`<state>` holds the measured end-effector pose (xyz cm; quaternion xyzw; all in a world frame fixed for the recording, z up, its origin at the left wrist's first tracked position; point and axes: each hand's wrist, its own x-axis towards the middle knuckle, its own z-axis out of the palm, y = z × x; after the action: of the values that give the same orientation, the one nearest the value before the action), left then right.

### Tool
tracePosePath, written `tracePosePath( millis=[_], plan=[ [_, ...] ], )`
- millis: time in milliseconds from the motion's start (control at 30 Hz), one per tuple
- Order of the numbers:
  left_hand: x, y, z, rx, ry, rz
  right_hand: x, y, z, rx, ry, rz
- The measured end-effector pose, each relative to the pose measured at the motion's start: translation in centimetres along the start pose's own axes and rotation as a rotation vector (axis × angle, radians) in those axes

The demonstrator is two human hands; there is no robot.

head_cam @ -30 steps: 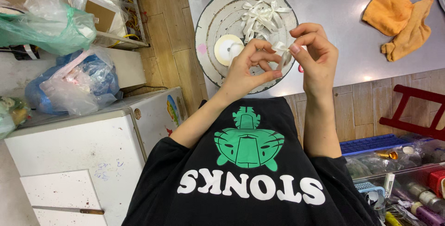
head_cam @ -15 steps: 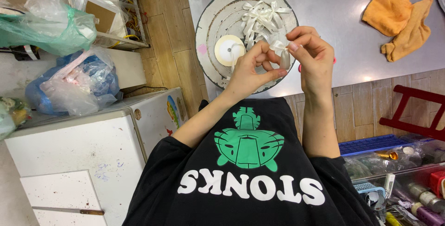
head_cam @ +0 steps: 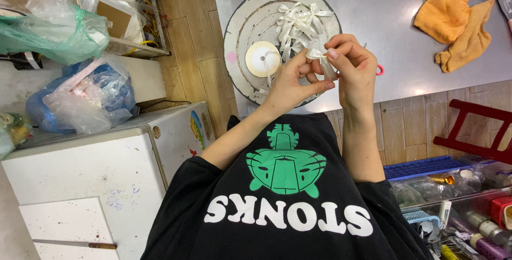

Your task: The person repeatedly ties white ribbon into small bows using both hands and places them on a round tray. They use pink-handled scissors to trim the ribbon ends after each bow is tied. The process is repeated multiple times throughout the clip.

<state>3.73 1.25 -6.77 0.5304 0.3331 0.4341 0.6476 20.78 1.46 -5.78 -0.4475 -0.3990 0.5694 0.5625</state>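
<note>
Cream ribbon piece (head_cam: 318, 56): I'm holding it up above the round tray, pinched between both hands, a small loop or bow shape showing between my fingertips; exact fold is too small to tell.
Change: compared with a second ago my hands are sitting closer together and a bit lower over the tray edge, the ribbon is looking more gathered into a tight knot than a loose strip.
Meaning: I'm judging the bow as being tightened or shaped right now, not yet laid down with the others.
Left hand (head_cam: 290, 78): I'm pinching the ribbon's lower part with thumb and forefinger pressed together, wrist bent up, forearm rising from my chest.
Right hand (head_cam: 352, 65): I'm gripping the upper part of the ribbon, fingers curled and pressed onto it, knuckles facing outward, forearm nearly vertical in view.
Finished bows (head_cam: 298, 22): a pile of cream bows is lying on the tray, just beyond my fingers.
Ribbon spool (head_cam: 263, 58): it's sitting flat on the tray, just beside my left hand.
Round tray (head_cam: 240, 36): white, worn, resting on the metal table (head_cam: 384, 20).
Orange cloths (head_cam: 453, 22): well apart, on the table, on my right.
</note>
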Motion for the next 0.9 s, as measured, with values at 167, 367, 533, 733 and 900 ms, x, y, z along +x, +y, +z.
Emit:
tracePosePath(
  millis=[167,367,533,733,900],
  plan=[
    [0.0,-0.8,0.5,-0.07,0.001,0.003,0.0,0.3,0.1,0.064,0.007,-0.007],
    [-0.2,-1.4,-0.6,-0.133,0.026,0.0,1.3,-0.7,-1.0,-0.02,0.038,-0.097],
    [0.5,-1.4,-2.4,0.001,0.019,0.02,2.2,-0.8,-3.2,-0.495,-0.009,-0.118],
    [1.1,-1.3,-4.4,0.088,0.019,0.108,0.9,2.2,-5.6,-1.383,0.193,-0.085],
    [1.5,-1.0,-5.2,0.128,0.007,0.105,-1.8,4.1,-5.8,-1.382,0.316,-0.084]
  ],
)
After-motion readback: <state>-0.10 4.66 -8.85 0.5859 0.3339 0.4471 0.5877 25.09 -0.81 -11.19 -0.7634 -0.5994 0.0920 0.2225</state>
